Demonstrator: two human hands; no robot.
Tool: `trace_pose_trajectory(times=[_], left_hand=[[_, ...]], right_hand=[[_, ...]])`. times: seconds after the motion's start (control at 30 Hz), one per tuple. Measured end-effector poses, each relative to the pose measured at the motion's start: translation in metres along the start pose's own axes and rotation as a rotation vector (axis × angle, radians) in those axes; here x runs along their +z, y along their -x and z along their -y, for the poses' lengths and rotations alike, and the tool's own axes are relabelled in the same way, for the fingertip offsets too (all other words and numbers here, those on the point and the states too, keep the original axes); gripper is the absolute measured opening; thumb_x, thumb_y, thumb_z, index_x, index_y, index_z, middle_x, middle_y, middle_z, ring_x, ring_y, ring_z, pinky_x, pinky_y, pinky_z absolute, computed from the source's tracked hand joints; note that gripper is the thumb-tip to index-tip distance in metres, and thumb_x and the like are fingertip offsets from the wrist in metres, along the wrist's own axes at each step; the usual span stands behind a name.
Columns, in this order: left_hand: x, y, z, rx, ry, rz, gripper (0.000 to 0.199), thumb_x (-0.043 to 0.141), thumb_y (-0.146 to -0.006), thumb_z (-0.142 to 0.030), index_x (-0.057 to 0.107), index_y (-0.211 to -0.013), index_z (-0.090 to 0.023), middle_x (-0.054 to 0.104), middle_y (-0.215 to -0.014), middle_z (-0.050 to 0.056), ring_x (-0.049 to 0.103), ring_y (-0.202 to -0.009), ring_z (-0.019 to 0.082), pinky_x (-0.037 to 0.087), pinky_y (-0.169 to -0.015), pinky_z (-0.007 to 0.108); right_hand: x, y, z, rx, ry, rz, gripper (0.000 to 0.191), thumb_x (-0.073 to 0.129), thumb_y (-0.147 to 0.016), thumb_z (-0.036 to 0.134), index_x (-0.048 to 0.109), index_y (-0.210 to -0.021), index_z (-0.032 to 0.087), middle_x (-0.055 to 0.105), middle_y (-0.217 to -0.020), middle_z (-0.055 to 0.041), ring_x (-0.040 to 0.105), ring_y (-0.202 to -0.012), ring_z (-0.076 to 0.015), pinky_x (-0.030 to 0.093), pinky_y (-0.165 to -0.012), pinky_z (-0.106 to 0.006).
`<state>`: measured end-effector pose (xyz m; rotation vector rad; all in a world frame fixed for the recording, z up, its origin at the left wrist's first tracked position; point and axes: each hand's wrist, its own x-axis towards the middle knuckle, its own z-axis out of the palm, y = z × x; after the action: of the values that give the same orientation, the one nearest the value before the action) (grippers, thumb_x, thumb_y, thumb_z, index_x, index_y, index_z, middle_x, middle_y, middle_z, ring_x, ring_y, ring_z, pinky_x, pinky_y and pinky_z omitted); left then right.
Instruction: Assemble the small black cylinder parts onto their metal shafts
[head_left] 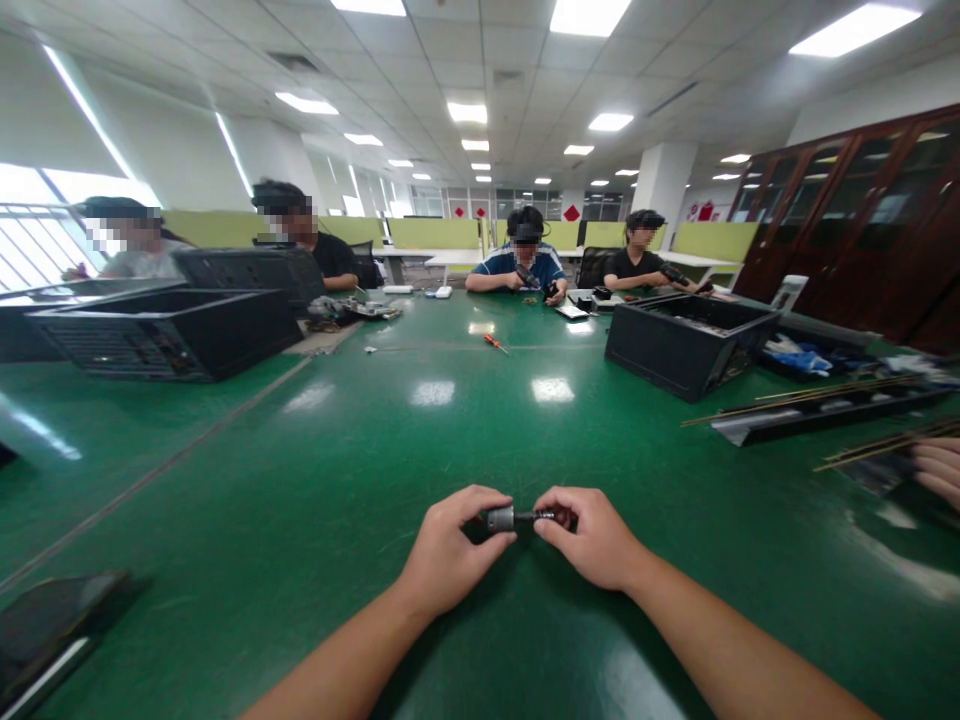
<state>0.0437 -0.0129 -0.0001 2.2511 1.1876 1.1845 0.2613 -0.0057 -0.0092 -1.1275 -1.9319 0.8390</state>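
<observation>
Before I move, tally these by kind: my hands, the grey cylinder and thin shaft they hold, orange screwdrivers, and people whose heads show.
Hands: 2 (left hand, right hand)
Cylinder: 1
Shaft: 1
Orange screwdriver: 1
People: 4
Total: 9

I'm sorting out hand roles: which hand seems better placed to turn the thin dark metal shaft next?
Probably the right hand: it pinches the thin dark metal shaft, while the left hand holds the grey metal cylinder.
</observation>
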Motion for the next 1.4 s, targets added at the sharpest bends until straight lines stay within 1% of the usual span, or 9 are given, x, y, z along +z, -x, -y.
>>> trace_pose_trajectory(times=[0.23,0.5,0.87,1.17,1.3,1.4], left_hand=[[-0.001,-0.001,-0.001,-0.017,-0.008,0.008,0.029,0.076,-0.073,-0.017,0.070,-0.101,-0.023,0.073,-0.093,0.003,0.068,-0.086,0.018,0.054,-0.081,0.031],[-0.001,-0.001,-0.001,-0.042,-0.020,0.003,0.028,0.077,-0.073,-0.019,0.071,-0.100,-0.023,0.073,-0.094,0.003,0.068,-0.086,0.018,0.054,-0.081,0.031],[-0.004,-0.001,0.000,-0.060,-0.019,-0.008,0.027,0.076,-0.074,-0.020,0.070,-0.100,-0.023,0.073,-0.095,0.002,0.067,-0.088,0.019,0.052,-0.082,0.033],[-0.005,-0.002,0.000,-0.061,-0.049,-0.010,0.027,0.075,-0.074,-0.021,0.070,-0.100,-0.023,0.073,-0.096,0.003,0.068,-0.089,0.020,0.053,-0.083,0.033],[-0.007,-0.002,0.004,-0.103,-0.073,-0.010,0.026,0.074,-0.075,-0.023,0.070,-0.101,-0.023,0.073,-0.098,0.004,0.067,-0.093,0.021,0.053,-0.087,0.035],[-0.010,-0.006,0.012,-0.197,-0.048,-0.014,0.027,0.071,-0.078,-0.032,0.066,-0.103,-0.022,0.071,-0.101,0.004,0.067,-0.095,0.021,0.052,-0.088,0.035]], right_hand=[[-0.002,0.001,0.001,0.000,0.006,-0.002,0.011,0.063,-0.080,0.020,0.071,-0.087,0.017,0.062,-0.067,0.0009,0.054,-0.061,-0.0121,0.040,-0.060,-0.022],[-0.003,0.000,-0.001,0.047,-0.011,-0.027,0.011,0.062,-0.081,0.021,0.071,-0.086,0.016,0.063,-0.065,0.0003,0.055,-0.057,-0.0118,0.040,-0.055,-0.021],[-0.005,-0.002,-0.005,0.082,-0.055,-0.025,0.013,0.063,-0.081,0.023,0.070,-0.087,0.015,0.063,-0.065,-0.0003,0.056,-0.057,-0.0118,0.041,-0.054,-0.021],[-0.007,-0.003,-0.006,0.085,-0.031,-0.026,0.012,0.063,-0.080,0.023,0.071,-0.086,0.015,0.064,-0.064,-0.0006,0.056,-0.056,-0.0121,0.041,-0.053,-0.021],[-0.009,-0.004,-0.009,0.103,0.009,-0.052,0.013,0.063,-0.080,0.023,0.072,-0.085,0.015,0.064,-0.064,-0.0007,0.056,-0.056,-0.0122,0.041,-0.054,-0.022],[-0.008,-0.005,-0.010,0.113,0.016,-0.070,0.014,0.063,-0.080,0.024,0.072,-0.085,0.015,0.065,-0.065,-0.0012,0.057,-0.057,-0.0126,0.041,-0.055,-0.022]])
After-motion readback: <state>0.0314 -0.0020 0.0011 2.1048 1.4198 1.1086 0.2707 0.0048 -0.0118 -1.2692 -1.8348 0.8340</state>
